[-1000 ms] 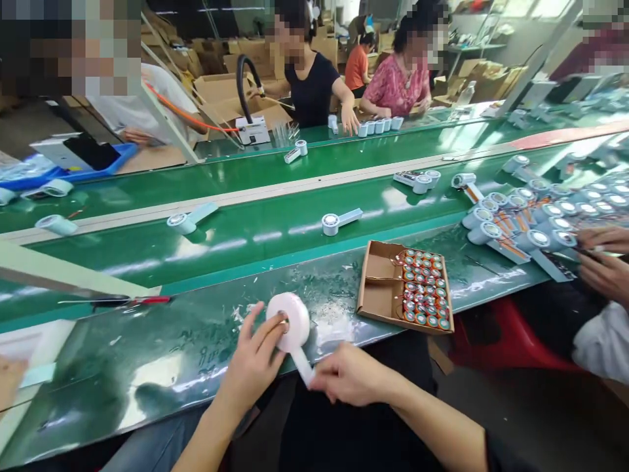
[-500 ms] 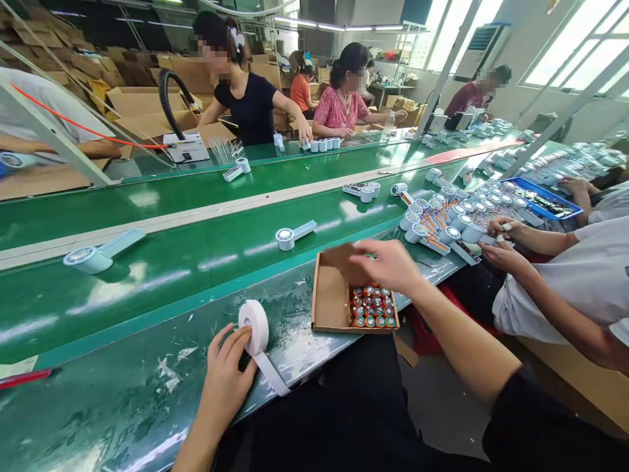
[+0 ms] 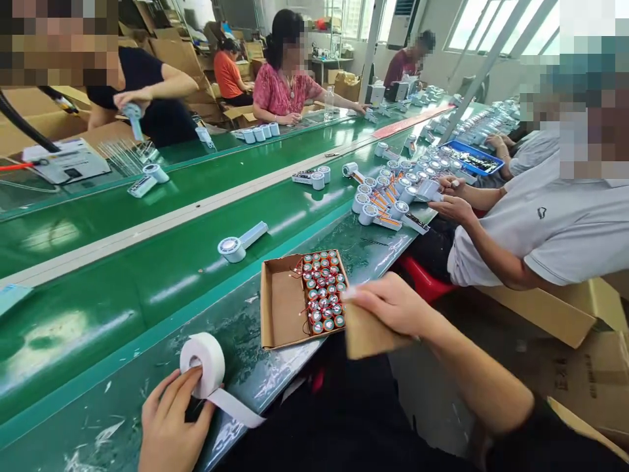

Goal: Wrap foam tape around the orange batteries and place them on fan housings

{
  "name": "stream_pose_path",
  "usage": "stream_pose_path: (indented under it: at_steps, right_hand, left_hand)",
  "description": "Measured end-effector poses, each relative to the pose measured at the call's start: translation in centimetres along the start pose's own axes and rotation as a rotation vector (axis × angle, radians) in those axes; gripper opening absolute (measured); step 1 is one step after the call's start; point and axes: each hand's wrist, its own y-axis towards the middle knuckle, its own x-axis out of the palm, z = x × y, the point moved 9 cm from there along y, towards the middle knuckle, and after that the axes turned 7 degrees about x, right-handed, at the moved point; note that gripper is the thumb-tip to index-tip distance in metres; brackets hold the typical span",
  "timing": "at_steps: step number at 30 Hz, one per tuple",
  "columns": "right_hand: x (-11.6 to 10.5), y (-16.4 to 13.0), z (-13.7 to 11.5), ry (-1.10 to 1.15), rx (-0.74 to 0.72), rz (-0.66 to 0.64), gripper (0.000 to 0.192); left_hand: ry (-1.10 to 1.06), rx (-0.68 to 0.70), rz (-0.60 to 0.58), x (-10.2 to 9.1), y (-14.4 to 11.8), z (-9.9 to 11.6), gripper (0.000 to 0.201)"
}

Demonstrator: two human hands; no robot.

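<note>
My left hand (image 3: pixel 171 419) grips a roll of white tape (image 3: pixel 215 364) standing on edge on the bench, its fingers at the roll's core. A loose tail of tape runs from the roll toward the bench edge. My right hand (image 3: pixel 396 305) pinches a flat brown cardboard piece (image 3: pixel 371 335), held beyond the bench edge, right of an open cardboard box (image 3: pixel 280 295). Rows of round battery cells (image 3: pixel 324 295) with green and white ends and red wires fill the box's right half. The left half shows bare cardboard.
Beyond the bench runs a green conveyor belt (image 3: pixel 162 262) carrying white handheld fan bodies (image 3: pixel 236 248). More fan parts are heaped (image 3: pixel 388 190) to the right, near a blue tray (image 3: pixel 472 159). A co-worker in a white shirt (image 3: pixel 565 216) sits close on my right; others work across the belt.
My right hand has moved the cardboard piece from above the box to its right, uncovering more cells. The view has turned right. My left hand stays on the tape roll.
</note>
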Motion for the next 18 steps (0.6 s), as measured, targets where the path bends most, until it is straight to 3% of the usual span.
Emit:
stream_pose_path:
  at_steps: [2, 4, 7, 10, 14, 18]
  right_hand:
    - [0.3, 4.9, -4.1, -0.419, -0.149, -0.099, 0.042]
    - [1.1, 8.7, -7.2, -0.749, -0.284, -0.201, 0.040]
    - [2.7, 11.6, -9.5, -1.037, -0.400, -0.310, 0.030]
    - [5.7, 11.3, -9.9, -1.169, -0.523, -0.398, 0.024]
    - [10.8, 9.1, -8.6, -1.230, -0.707, -0.565, 0.026]
    - [13.1, 8.9, -7.5, -1.195, -0.648, -0.645, 0.023]
  left_hand:
    - [0.001, 0.014, 0.003, -0.2, -0.1, 0.1, 0.039]
    - [-0.003, 0.005, -0.001, -0.3, -0.4, 0.1, 0.036]
    - [-0.018, -0.040, -0.012, -0.5, -1.0, 0.2, 0.033]
    - [-0.019, -0.096, -0.058, -0.3, -1.5, 0.5, 0.034]
    - [-0.003, -0.150, -0.111, -0.3, -1.8, 0.8, 0.038]
    - [-0.012, -0.156, -0.102, -0.8, -1.8, 1.0, 0.040]
